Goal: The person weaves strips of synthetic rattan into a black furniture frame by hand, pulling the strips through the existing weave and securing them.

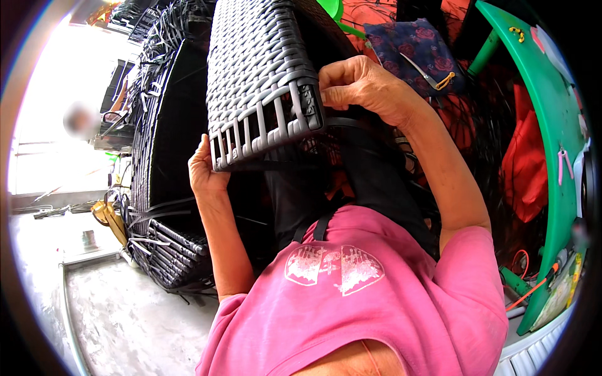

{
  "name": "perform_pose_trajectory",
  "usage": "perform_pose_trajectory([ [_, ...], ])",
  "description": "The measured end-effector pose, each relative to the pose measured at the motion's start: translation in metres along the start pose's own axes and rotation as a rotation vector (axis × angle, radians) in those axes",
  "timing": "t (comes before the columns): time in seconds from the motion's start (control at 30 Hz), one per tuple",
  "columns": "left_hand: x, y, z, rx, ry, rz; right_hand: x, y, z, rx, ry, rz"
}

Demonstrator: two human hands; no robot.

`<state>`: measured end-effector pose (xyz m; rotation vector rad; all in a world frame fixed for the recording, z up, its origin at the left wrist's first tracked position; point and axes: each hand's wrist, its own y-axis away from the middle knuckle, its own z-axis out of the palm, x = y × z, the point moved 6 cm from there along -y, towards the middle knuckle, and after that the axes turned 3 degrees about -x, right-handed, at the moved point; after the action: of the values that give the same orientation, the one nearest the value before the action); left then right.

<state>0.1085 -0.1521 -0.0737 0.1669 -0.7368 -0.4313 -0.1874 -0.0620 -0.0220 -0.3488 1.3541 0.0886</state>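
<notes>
Grey woven panel [260, 75] is sitting over the person's lap. Left hand [204, 169] is gripping its bottom corner w/ fingers curled; right hand [357, 84] is pinching its right edge, fingers closed.

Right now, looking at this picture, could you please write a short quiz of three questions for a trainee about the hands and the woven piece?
1. True or false: both hands touch the grey woven panel.
2. Which hand pinches at the panel's corner, where the strands end? A) left hand B) right hand C) neither
3. Fill in: the scissors lie on a dark cloth with a ____ pattern.

Key:
1. True: the left hand supports the lower edge, and the right hand is at the corner.
2. B
3. floral (red roses)
</notes>
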Motion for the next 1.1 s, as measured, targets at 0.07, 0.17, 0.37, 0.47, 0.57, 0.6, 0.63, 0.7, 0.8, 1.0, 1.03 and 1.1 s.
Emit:
perform_pose_trajectory([
  [0.07, -0.007, 0.006, 0.007, -0.018, 0.029, -0.006, -0.009, 0.006, 0.000, 0.070, 0.104, 0.047],
  [0.17, -0.007, -0.001, 0.001, -0.068, 0.083, -0.077, -0.007, 0.007, -0.005, 0.042, 0.001, 0.024],
  [0.37, -0.014, -0.008, 0.006, -0.133, 0.070, -0.079, 0.020, 0.005, -0.014, 0.020, -0.239, 0.107],
  [0.47, -0.020, -0.001, 0.017, -0.119, 0.020, -0.030, 0.009, 0.010, -0.004, -0.113, -0.412, 0.054],
  [0.57, -0.021, -0.005, 0.011, -0.052, 0.021, 0.010, 0.014, 0.012, -0.006, -0.164, -0.455, 0.029],
  [0.6, -0.019, -0.011, 0.003, -0.006, -0.015, 0.047, 0.014, 0.012, -0.006, -0.180, -0.493, 0.042],
  [0.63, -0.019, -0.011, 0.005, 0.000, -0.036, 0.077, 0.015, 0.012, -0.007, -0.192, -0.535, 0.055],
  [0.7, -0.018, -0.021, -0.008, -0.033, -0.011, 0.078, 0.012, 0.012, -0.010, -0.187, -0.493, 0.063],
  [0.8, -0.019, -0.022, -0.011, -0.111, 0.007, 0.062, 0.004, 0.015, -0.015, -0.121, -0.334, 0.112],
  [1.0, -0.024, -0.024, -0.003, -0.094, -0.010, 0.098, -0.017, 0.036, -0.031, 0.050, 0.140, 0.189],
  [1.03, -0.026, -0.024, -0.003, -0.082, 0.002, 0.100, -0.021, 0.041, -0.030, 0.091, 0.219, 0.201],
  [1.1, -0.031, -0.018, 0.003, -0.144, -0.115, 0.064, -0.038, 0.049, -0.018, 0.113, 0.368, 0.183],
])
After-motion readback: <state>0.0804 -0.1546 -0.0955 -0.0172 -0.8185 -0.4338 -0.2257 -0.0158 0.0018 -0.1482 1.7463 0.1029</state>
